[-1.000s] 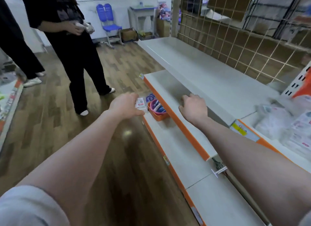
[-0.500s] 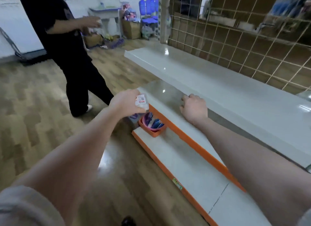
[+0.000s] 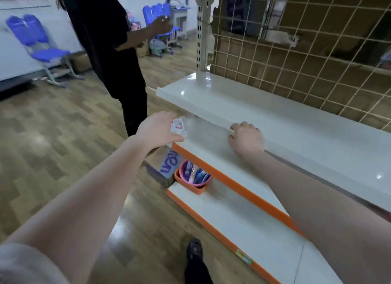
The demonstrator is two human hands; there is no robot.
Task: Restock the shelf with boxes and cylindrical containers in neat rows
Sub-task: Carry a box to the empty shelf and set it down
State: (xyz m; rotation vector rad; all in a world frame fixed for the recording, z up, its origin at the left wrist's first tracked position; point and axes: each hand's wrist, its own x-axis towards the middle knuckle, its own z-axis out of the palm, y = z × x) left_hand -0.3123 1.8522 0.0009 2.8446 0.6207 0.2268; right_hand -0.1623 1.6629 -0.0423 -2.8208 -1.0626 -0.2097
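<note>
The left hand point(image 3: 157, 130) has its grip closed round a small box point(image 3: 178, 126), white with a red patch on its label; the print is too blurred to read. The box sticks out past the fingers, held in the air just off the near corner of the middle shelf point(image 3: 209, 144), not yet on it. Below the grip, on the floor, lies a grey carton point(image 3: 168, 167) with purple lettering. Just beyond that, on the end of the bottom shelf point(image 3: 243, 220), sits an orange tub point(image 3: 193, 180) with a pink rim, packed with what look like blue and purple packets.

The right hand point(image 3: 246, 138) rests palm down on the middle shelf, fingers loosely bent against the front lip of the top shelf point(image 3: 275, 118), holding nothing. It is well to the side of the box.

Behind the top shelf stands a wire grid point(image 3: 306, 57). Past the left grip, a person in black point(image 3: 110, 51) stands on the wood floor point(image 3: 53, 135), with 2 blue chairs point(image 3: 36, 40) by the wall.
</note>
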